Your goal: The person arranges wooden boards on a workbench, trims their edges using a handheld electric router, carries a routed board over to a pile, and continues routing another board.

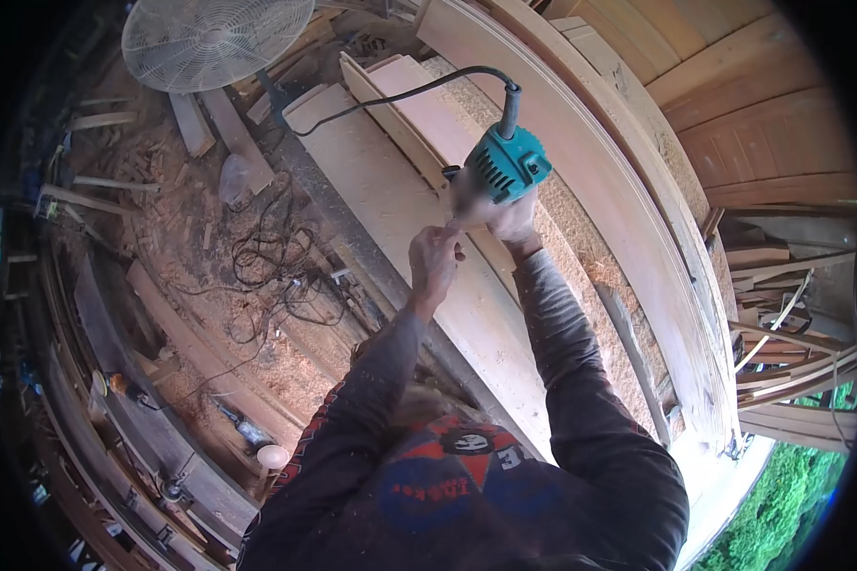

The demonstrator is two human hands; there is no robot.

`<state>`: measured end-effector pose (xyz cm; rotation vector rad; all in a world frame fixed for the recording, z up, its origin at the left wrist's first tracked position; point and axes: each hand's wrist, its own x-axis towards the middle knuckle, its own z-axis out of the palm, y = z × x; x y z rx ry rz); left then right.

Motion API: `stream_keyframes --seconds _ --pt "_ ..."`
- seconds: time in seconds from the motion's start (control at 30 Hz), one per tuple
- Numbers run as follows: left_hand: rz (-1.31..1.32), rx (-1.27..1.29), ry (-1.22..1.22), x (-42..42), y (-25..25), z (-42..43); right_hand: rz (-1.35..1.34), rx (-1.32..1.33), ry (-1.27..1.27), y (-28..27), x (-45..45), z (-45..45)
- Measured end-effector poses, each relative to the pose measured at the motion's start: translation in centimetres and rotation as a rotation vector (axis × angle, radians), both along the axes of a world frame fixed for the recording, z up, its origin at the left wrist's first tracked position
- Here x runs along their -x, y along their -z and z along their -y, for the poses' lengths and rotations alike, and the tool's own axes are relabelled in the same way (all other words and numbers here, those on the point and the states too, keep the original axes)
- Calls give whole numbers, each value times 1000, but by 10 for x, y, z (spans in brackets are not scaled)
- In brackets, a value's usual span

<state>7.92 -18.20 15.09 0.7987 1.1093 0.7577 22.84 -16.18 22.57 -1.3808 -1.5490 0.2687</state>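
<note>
A teal corded power tool (512,164) is held up over long wooden boards, its black cable rising from the top and looping left. My right hand (514,221) is wrapped round the tool's lower side. The tool's near end is blurred. My left hand (434,259) is just below and left of that blurred part, its fingers drawn together at the tool's edge; whether they hold something small I cannot make out. Beneath both hands lies a pale board (390,205).
A large round fan (214,38) stands at the upper left. Tangled cables (276,262) and wood shavings cover the floor at left. Other power tools (243,425) lie at the lower left. Stacked boards (638,190) curve along the right, with wooden panels (752,95) beyond.
</note>
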Motion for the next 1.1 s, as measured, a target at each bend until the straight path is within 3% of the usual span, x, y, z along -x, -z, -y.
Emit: stream_keyframes --seconds 0.07,0.17,0.27,0.4,0.6,0.7,0.77,1.0,1.1 --pt "-15 1 36 -1 0 17 -174 17 18 -15 3 26" --pt "12 32 90 -3 4 43 -192 128 49 -12 -2 60" --pt "-22 29 148 -8 1 73 -354 79 130 -19 3 94" --pt "8 14 193 -11 0 112 -338 -35 125 -14 -6 140" --pt "1 22 323 -19 3 163 -608 134 188 -27 -12 213" --pt "-4 23 370 -22 -1 181 -522 8 254 -15 -20 234" --pt "-11 20 404 -24 -6 193 -169 -30 293 -10 -29 252" --pt "-4 20 520 -31 -12 247 -291 -21 432 -24 -27 326" --pt "-6 10 594 -38 -14 273 -92 15 502 -9 -35 361"
